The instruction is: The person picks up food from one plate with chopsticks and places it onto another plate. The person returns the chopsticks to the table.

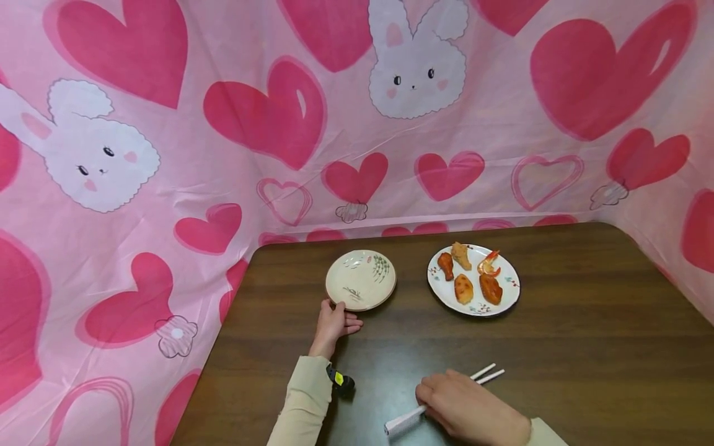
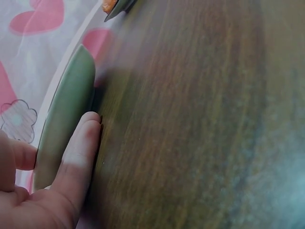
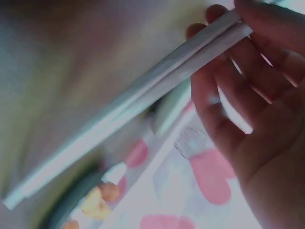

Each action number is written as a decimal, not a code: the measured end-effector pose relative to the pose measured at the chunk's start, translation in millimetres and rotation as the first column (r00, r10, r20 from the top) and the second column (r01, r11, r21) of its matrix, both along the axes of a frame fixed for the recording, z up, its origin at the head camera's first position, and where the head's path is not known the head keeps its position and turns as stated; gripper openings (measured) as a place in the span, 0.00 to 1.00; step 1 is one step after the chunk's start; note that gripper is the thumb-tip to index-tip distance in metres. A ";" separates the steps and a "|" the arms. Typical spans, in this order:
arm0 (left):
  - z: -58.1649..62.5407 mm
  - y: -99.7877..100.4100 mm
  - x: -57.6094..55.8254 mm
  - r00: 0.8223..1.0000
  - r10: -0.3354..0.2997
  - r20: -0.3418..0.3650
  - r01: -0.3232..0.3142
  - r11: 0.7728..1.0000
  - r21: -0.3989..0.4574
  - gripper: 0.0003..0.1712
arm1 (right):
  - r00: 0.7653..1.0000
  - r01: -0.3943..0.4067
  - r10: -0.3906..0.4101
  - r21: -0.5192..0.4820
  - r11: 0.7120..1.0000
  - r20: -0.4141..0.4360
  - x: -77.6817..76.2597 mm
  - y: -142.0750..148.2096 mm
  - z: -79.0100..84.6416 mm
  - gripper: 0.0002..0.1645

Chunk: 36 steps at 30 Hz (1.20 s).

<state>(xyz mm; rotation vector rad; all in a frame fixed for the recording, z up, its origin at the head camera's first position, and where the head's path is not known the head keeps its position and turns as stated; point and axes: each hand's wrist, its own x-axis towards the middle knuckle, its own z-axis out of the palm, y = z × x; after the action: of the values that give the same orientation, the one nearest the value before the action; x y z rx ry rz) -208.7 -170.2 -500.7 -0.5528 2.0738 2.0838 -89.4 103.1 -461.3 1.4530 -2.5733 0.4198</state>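
Observation:
A cream plate (image 1: 361,279) with a green plant pattern lies at the far left of the table. My left hand (image 1: 333,325) grips its near rim, the thumb over the edge. In the left wrist view, that hand's fingers (image 2: 78,152) lie against the green-tinted underside of the plate (image 2: 69,107), close to the tabletop. Nearer the table's front, my right hand (image 1: 471,406) holds a pair of pale chopsticks (image 1: 403,422). Both sticks (image 3: 128,107) run side by side past the fingers in the right wrist view.
Right of the cream plate stands a white patterned plate (image 1: 476,254) bearing a drumstick (image 1: 445,266), a shrimp (image 1: 489,265) and several other food pieces. The brown wooden table (image 1: 586,322) meets a pink heart-and-rabbit cloth (image 1: 401,136) at its back and sides.

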 end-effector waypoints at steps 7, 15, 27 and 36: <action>-4.8 -1.8 1.6 1.000 0.006 0.011 -0.006 1.000 -0.018 0.26 | 0.994 -0.063 0.029 -0.321 0.945 -0.108 -12.1 5.1 32.8 0.10; -3.6 -1.1 0.5 1.000 0.002 0.018 -0.002 0.999 -0.033 0.24 | 0.996 0.065 -0.087 -0.628 0.776 -0.004 -19.0 19.8 49.4 0.17; 0.0 -0.8 -5.2 1.000 0.014 0.027 -0.013 0.999 -0.037 0.28 | 0.964 0.231 -0.262 -0.642 0.731 0.048 -27.6 33.2 52.2 0.22; -2.4 -0.2 -5.3 1.000 0.015 0.027 -0.014 0.999 -0.043 0.27 | 0.960 0.230 -0.277 -0.638 0.735 0.027 -28.5 36.4 49.4 0.25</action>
<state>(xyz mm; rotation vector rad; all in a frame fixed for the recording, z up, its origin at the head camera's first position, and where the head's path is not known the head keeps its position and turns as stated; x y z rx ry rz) -214.0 -170.4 -503.1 -0.6005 2.1099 2.0331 -117.9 139.6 -411.8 0.8369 -2.1806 1.0511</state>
